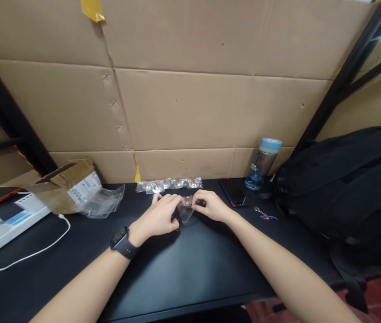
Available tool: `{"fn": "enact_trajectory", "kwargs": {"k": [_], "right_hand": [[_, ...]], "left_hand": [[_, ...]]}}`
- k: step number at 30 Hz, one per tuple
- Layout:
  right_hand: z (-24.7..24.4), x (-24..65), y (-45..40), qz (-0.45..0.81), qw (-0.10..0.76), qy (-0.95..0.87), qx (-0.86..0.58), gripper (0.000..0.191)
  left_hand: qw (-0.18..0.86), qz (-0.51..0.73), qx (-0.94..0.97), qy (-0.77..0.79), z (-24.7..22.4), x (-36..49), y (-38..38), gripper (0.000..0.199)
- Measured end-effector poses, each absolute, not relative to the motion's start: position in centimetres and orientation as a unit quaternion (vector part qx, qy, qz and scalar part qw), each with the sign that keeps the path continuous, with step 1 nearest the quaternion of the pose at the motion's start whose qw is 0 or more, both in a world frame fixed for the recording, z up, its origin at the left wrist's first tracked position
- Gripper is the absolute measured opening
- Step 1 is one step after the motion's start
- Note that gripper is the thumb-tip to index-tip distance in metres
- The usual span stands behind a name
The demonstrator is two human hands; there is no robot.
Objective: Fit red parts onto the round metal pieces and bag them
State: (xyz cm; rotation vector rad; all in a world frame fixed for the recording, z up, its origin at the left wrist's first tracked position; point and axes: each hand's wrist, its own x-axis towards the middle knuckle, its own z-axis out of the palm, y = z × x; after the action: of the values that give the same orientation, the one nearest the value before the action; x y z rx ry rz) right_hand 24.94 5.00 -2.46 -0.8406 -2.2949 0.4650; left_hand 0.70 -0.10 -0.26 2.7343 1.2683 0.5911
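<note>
Clear bag (186, 214), left hand (163, 214) and right hand (210, 206), both grips pinched closed on it; contents blurred

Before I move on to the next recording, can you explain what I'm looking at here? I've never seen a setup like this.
There is no robot here: these are a person's bare hands. The single picture comes from a camera worn on the head, looking forward and down.

The left hand and right hand pinch a small clear plastic packet between them. Something dark and red shows under the left hand, too hidden to name.

On the black table, a row of wrapped shiny discs lies behind the hands. To the right are a phone, a keychain, a bottle and a black backpack; to the left, an opened cardboard box and a white power strip.
</note>
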Motion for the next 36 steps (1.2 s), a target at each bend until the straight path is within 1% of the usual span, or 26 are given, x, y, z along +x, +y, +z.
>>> {"fn": "enact_trajectory", "kwargs": {"k": [2, 5, 9, 11, 13, 17, 18, 20, 22, 23, 24, 27, 28, 30, 32, 36], "right_hand": [[-2.4, 24.9, 5.0, 0.186, 0.337, -0.848, -0.365, 0.004], [-2.3, 24.8, 4.8, 0.195, 0.355, -0.816, -0.413, 0.008], [-1.8, 25.0, 4.8, 0.213, 0.365, -0.811, -0.404, 0.010], [-1.6, 25.4, 5.0, 0.223, 0.364, -0.810, -0.401, 0.011], [-1.6, 25.7, 5.3, 0.245, 0.374, -0.801, -0.398, 0.013], [-2.1, 25.6, 5.7, 0.338, 0.401, -0.757, -0.390, 0.015], [-2.3, 25.5, 5.7, 0.354, 0.406, -0.744, -0.395, 0.016], [-2.7, 25.2, 5.5, 0.360, 0.410, -0.727, -0.416, 0.024], [-3.0, 25.1, 5.3, 0.338, 0.401, -0.731, -0.438, 0.035], [-3.0, 25.0, 5.2, 0.316, 0.390, -0.740, -0.447, 0.037], [-3.1, 25.0, 5.1, 0.292, 0.377, -0.752, -0.455, 0.035], [-3.0, 24.8, 4.9, 0.213, 0.330, -0.798, -0.458, 0.019], [-3.0, 24.8, 4.9, 0.188, 0.313, -0.814, -0.452, 0.018], [-3.0, 24.7, 4.7, 0.143, 0.282, -0.842, -0.438, 0.024], [-3.0, 24.6, 4.6, 0.103, 0.255, -0.860, -0.430, 0.026], [-2.9, 24.6, 4.1, 0.052, 0.224, -0.881, -0.414, 0.025]], "left_hand": [[0.043, 0.204, 0.884, 0.418, -0.5, 0.8, 0.1, 0.040], [0.048, 0.235, 0.864, 0.444, -1.1, 1.1, 0.5, 0.035], [0.032, 0.265, 0.836, 0.479, -1.5, 1.6, 1.0, 0.012], [0.037, 0.278, 0.821, 0.498, -1.3, 1.6, 1.2, 0.014], [0.065, 0.291, 0.801, 0.520, -1.0, 1.5, 1.3, 0.016], [0.157, 0.310, 0.760, 0.549, -0.8, 1.4, 1.5, 0.019], [0.173, 0.316, 0.750, 0.555, -0.8, 1.4, 1.6, 0.018], [0.192, 0.327, 0.729, 0.570, -1.0, 1.6, 1.6, 0.012], [0.197, 0.334, 0.715, 0.582, -1.2, 1.8, 1.7, 0.016], [0.195, 0.334, 0.715, 0.583, -1.3, 1.9, 1.7, 0.019], [0.189, 0.329, 0.721, 0.580, -1.4, 1.9, 1.6, 0.020], [0.147, 0.296, 0.756, 0.565, -1.8, 2.0, 1.7, 0.019], [0.126, 0.282, 0.767, 0.563, -1.9, 2.1, 1.7, 0.022], [0.084, 0.251, 0.787, 0.557, -2.3, 2.0, 1.8, 0.028], [0.050, 0.223, 0.811, 0.539, -2.7, 2.0, 1.9, 0.033], [0.002, 0.203, 0.835, 0.512, -2.9, 2.0, 1.9, 0.030]]}}
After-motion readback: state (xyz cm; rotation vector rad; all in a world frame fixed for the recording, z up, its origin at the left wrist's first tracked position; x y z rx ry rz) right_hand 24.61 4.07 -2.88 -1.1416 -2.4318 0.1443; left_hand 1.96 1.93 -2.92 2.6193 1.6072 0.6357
